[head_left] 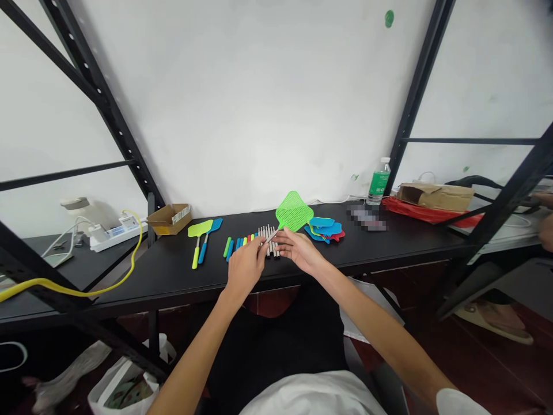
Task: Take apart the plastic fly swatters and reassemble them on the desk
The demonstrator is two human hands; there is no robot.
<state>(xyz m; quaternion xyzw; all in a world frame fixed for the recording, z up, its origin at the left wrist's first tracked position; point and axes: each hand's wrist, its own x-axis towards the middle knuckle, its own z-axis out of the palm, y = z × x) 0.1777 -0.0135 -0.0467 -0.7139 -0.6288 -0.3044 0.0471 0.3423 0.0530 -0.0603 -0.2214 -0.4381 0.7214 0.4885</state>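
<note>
Between my hands is a green fly swatter head [294,212] with a perforated paddle, its neck meeting a thin metal rod [272,235]. My left hand [247,266] is closed around the rod. At the neck, my right hand [298,248] pinches where rod and head meet; its fingertips partly cover the joint. Several more metal rods [276,251] lie side by side on the black table beneath my hands. Left of them is a row of coloured handles, including a blue handle [230,251] and a green handle [227,246]. More swatter heads [330,229], blue, red and yellow, are piled to the right.
A yellow-green fly swatter [196,253] and a blue fly swatter [204,251] lie at left near an open cardboard box [169,219]. A water bottle [379,182] stands at back right. Black shelf posts [415,86] frame the table [164,279]; a yellow cable [129,271] crosses its left end.
</note>
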